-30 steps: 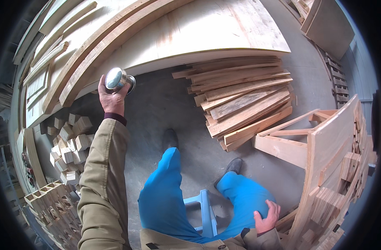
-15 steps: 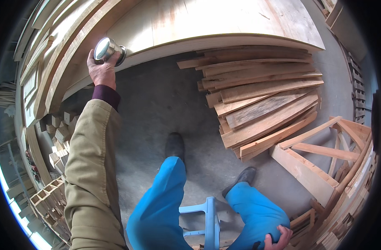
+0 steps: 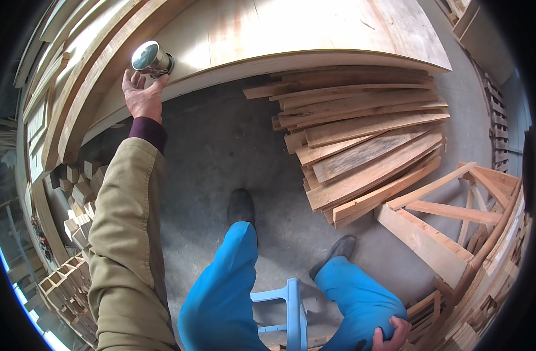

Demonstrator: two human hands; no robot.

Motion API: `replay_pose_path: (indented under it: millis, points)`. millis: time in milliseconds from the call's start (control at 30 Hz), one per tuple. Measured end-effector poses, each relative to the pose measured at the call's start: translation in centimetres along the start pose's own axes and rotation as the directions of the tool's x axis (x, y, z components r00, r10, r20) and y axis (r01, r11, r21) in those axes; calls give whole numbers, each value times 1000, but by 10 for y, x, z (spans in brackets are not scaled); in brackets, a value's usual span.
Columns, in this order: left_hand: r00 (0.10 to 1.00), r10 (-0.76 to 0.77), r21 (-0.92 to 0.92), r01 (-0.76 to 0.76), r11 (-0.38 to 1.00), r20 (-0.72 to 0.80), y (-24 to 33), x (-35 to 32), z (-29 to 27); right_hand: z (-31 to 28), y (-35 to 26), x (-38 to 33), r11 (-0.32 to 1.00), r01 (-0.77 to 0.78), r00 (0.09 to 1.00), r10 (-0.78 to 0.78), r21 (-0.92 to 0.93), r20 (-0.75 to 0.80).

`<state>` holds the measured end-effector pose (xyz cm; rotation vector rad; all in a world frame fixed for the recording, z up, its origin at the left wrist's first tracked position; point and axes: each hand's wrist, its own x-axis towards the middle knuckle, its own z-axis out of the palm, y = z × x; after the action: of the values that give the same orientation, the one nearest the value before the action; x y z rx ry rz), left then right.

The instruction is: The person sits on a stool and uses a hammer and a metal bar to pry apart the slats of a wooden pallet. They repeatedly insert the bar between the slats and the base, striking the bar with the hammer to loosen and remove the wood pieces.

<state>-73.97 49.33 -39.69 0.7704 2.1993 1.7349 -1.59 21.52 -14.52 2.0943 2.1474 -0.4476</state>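
Note:
A shiny metal cup (image 3: 151, 57) with a lid stands at the near left edge of the pale wooden board (image 3: 244, 35). My left hand (image 3: 144, 98) is just on the near side of the cup. Its thumb and fingers are spread, with the fingertips close to the cup's base; whether they still touch it I cannot tell. Down at the lower right, my right hand (image 3: 392, 336) rests on my knee in blue trousers (image 3: 361, 292), fingers apart and nothing in them.
Stacked wooden planks (image 3: 367, 134) lie beyond my feet, right of the middle. A wooden frame (image 3: 437, 228) stands at the right. Between my legs is a blue plastic stool (image 3: 294, 316). Long curved-looking timbers (image 3: 92, 99) and small wood blocks (image 3: 80, 193) fill the left.
My left fingers have loosened from around the cup and drawn back toward me, while the cup stays on the board. The right hand remains on the knee.

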Motion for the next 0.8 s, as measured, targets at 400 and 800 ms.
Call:
replay_pose_path:
  millis: [400, 800]
  points:
    - [934, -356, 52, 354, 934, 37, -38, -191, -77, -13, 2, -33, 984, -121, 993, 119, 132, 21]
    - [712, -653, 401, 536, 743, 259, 5, -429, -287, -9, 31, -86, 968, -26, 990, 60, 251, -128]
